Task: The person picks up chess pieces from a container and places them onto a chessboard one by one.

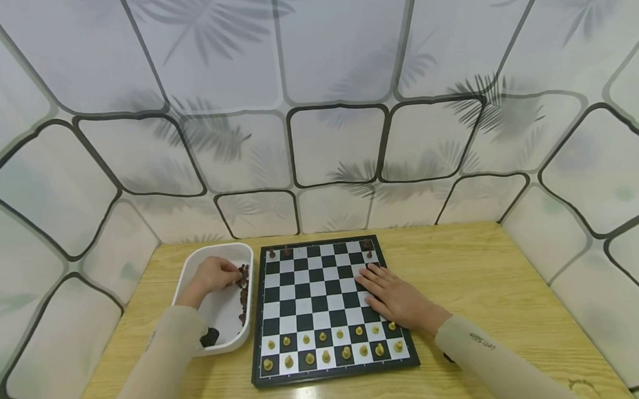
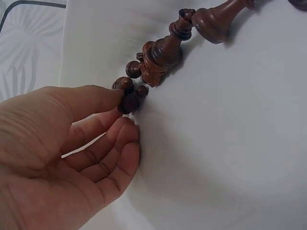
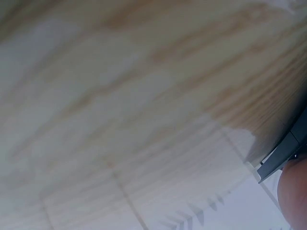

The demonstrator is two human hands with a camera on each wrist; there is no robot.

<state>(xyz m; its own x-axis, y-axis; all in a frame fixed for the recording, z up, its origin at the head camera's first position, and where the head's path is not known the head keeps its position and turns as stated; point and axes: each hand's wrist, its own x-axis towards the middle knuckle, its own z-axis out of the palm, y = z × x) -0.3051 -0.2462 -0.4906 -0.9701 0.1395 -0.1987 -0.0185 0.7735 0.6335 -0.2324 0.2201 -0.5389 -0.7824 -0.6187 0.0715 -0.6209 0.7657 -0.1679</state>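
My left hand reaches into a white plastic bin left of the chessboard. Its thumb and fingers pinch a small dark brown chess piece against the bin's wall, close to several other brown chess pieces lying in a line. My right hand rests with fingers extended on the right side of the chessboard. Two brown pieces stand at the board's far left corner and two more at the far right. Yellow chess pieces fill the two nearest rows.
The light wooden table extends to the right of the board and in front of it. A patterned backdrop encloses the far edge and both sides. In the right wrist view, the board's dark edge shows beside part of the hand.
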